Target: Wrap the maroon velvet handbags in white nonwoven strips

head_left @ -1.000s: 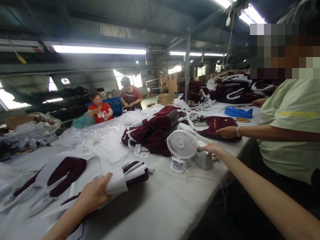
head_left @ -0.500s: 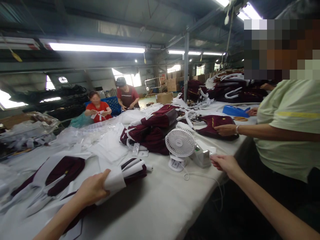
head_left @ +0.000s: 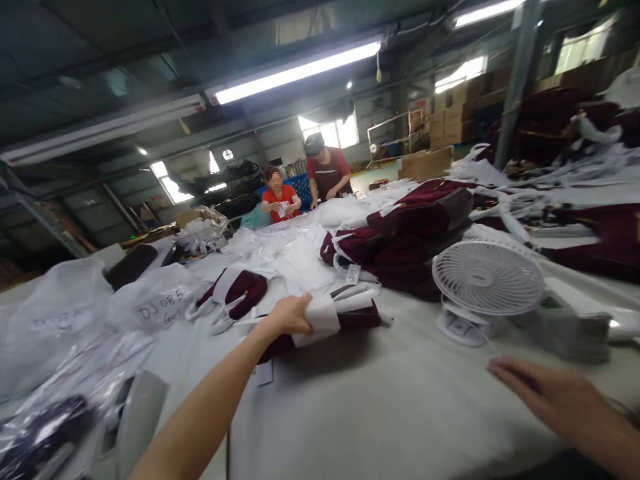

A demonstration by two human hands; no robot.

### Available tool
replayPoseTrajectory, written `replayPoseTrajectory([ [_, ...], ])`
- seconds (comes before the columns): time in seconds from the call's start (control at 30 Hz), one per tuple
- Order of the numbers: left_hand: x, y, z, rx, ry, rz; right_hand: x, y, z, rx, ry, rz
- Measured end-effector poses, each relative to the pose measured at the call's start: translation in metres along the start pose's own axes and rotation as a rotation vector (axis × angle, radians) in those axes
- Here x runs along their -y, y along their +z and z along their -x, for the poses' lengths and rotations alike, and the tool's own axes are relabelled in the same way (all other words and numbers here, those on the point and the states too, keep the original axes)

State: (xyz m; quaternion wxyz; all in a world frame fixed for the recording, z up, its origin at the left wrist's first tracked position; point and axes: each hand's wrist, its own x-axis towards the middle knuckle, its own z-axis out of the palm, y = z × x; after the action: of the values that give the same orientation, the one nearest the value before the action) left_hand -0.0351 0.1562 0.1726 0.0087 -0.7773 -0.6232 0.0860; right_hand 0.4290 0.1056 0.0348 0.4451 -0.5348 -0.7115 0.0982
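Loosening of the paper wrap (head_left: 325, 317) was risked.
The maroon bag (head_left: 368, 318), set in from the near edge of the bench (head_left: 350, 413), was clasped through it by the nearly closed left hand (head_left: 290, 315); with grip eased, it could be unrolled. The fan (head_left: 485, 277) could be knocked by the blurred, loosely curled right hand (head_left: 555, 393), whose hold could not be told.

White desk fan (head_left: 487, 277) at 3 o'clock, fluorescent tube (head_left: 300, 73) at 12.
A translucent plastic bag (head_left: 155, 287), marked "DJ 08 B", lies between 8 and 9 o'clock; cardboard cartons (head_left: 453, 130) are stacked at 2 o'clock; a co-worker in red shirt (head_left: 280, 200) is at 10 o'clock.
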Motion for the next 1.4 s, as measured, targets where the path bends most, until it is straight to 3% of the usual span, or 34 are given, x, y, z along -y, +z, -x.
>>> replayPoseTrajectory([
  [0.07, 0.002, -0.003, -0.003, 0.011, 0.009, 0.013, 0.076, 0.036, -0.007, 0.195, -0.098, -0.161],
  [0.13, 0.003, -0.006, -0.004, 0.012, 0.023, 0.031, 0.145, 0.071, -0.016, 0.251, -0.122, -0.356],
  [0.23, 0.006, -0.010, -0.007, 0.013, 0.037, 0.059, 0.205, 0.123, -0.029, 0.253, -0.008, -0.640],
  [0.3, 0.009, -0.012, -0.009, 0.022, 0.038, 0.070, 0.217, 0.159, -0.038, 0.216, 0.122, -0.794],
  [0.4, 0.012, -0.013, -0.013, 0.031, 0.037, 0.079, 0.212, 0.209, -0.052, 0.135, 0.314, -0.892],
  [0.53, 0.016, -0.010, -0.019, 0.034, 0.047, 0.095, 0.201, 0.248, -0.062, 0.086, 0.544, -0.870],
  [0.73, 0.022, -0.007, -0.030, 0.043, 0.069, 0.127, 0.204, 0.249, -0.067, 0.066, 0.624, -0.744],
  [0.9, 0.026, -0.008, -0.035, 0.054, 0.081, 0.143, 0.192, 0.251, -0.071, 0.019, 0.629, -0.430],
  [1.1, 0.027, -0.010, -0.033, 0.066, 0.066, 0.151, 0.162, 0.244, -0.053, 0.067, 0.468, -0.305],
  [1.2, 0.024, -0.011, -0.031, 0.075, 0.059, 0.149, 0.169, 0.227, -0.056, -0.132, 0.266, -0.247],
  [1.3, 0.021, -0.012, -0.030, 0.067, 0.051, 0.144, 0.184, 0.220, -0.078, -0.348, 0.046, -0.150],
  [1.4, 0.019, -0.012, -0.031, 0.049, 0.031, 0.141, 0.195, 0.222, -0.099, -0.282, 0.131, -0.106],
])
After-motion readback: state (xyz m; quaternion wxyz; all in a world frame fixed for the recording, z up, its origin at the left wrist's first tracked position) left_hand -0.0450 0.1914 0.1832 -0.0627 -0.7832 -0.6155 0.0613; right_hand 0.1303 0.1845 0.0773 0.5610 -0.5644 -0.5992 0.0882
